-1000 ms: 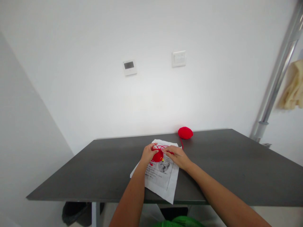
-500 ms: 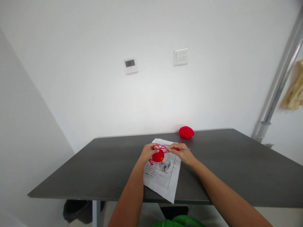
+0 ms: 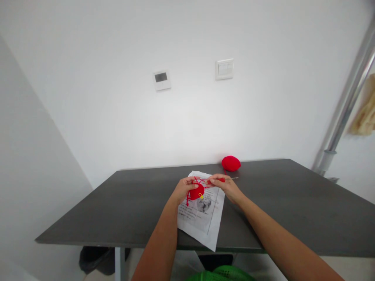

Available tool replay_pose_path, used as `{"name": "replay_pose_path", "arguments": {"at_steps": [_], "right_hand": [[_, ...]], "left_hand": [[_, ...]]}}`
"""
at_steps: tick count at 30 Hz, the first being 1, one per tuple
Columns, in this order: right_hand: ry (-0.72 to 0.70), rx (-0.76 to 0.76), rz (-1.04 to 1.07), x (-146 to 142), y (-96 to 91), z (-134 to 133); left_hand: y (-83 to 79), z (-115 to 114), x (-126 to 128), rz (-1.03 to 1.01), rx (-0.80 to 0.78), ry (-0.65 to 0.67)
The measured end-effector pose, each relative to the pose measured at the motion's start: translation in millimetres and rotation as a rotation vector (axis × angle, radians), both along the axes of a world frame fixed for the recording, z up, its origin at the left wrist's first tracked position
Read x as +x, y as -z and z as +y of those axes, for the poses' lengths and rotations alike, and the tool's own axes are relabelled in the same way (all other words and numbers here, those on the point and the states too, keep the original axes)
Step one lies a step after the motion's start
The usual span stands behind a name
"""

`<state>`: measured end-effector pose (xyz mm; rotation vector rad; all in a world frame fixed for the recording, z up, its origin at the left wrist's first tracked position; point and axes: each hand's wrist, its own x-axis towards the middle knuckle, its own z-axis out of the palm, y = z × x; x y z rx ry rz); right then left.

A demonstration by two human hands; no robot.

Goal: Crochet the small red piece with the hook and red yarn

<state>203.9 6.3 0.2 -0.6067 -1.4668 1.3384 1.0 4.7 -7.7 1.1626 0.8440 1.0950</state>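
Note:
My left hand (image 3: 185,188) pinches a small red crochet piece (image 3: 195,192) by its upper left side. A yellow stitch marker (image 3: 200,196) hangs on the piece's right edge, and a red yarn tail dangles at its lower left. Held in my right hand (image 3: 221,182) is a crochet hook (image 3: 223,180) with a red handle; a metal end sticks out to the right. Loops of red yarn (image 3: 202,181) stretch between my two hands. Beneath them lies a printed paper sheet (image 3: 202,224). Whether the hook's other end sits in a stitch is too small to tell.
A red ball of yarn (image 3: 231,163) rests at the back of the dark table (image 3: 123,210), against the white wall. A thermostat (image 3: 162,80) and a light switch (image 3: 224,69) are on the wall. Under the table at left stands a black bin (image 3: 96,259).
My right hand has risen slightly with the hook. The yarn loops between my hands look narrower. The crochet piece has tilted a little in my left hand.

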Motion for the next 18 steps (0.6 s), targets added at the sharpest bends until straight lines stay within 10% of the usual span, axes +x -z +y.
{"name": "replay_pose_path", "arguments": {"at_steps": [18], "right_hand": [[0.086,0.259,-0.190,-2.5,-2.7,-4.8]], "left_hand": [[-4.3,-5.9,5.0,-0.062,-0.004,0.106]]}}
